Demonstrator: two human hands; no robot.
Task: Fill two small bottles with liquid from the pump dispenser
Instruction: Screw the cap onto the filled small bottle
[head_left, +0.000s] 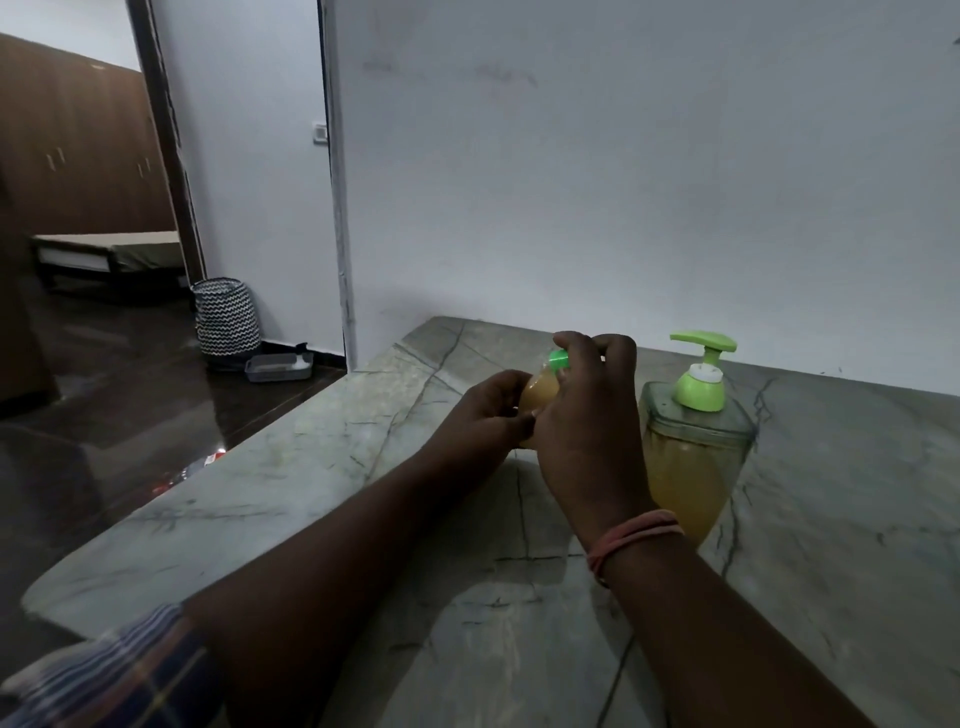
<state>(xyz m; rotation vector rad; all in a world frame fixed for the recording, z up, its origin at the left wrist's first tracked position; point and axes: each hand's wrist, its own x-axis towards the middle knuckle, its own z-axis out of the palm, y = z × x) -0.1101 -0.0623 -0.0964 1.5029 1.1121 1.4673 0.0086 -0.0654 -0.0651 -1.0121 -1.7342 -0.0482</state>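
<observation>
Left hand (488, 410) grips filled bottle (537, 392) round its body; right hand (587, 415) fingers pinch green cap (558, 358). Light, likely slick, squeezable plastic: hold low, gently.

Dim, flat indoor light with wide-angle bending at the edges.

The room is showing dim and grey, with the white wall (623, 171) reading dull. Soft light seems to be coming from about 10 o'clock, where the dark floor (130, 395) is giving off glossy reflections. The forearms are casting faint, soft-edged shadows on the marble counter (857, 519) toward 6 o'clock. The hands are looking underexposed, their detail sinking into darkness. The green pump dispenser (698, 410) is standing out as the most saturated patch. The door frame (156, 145) at 11 o'clock is bowing from lens distortion, and the striped sleeve (104, 670) at 7 o'clock is smearing soft.
</observation>
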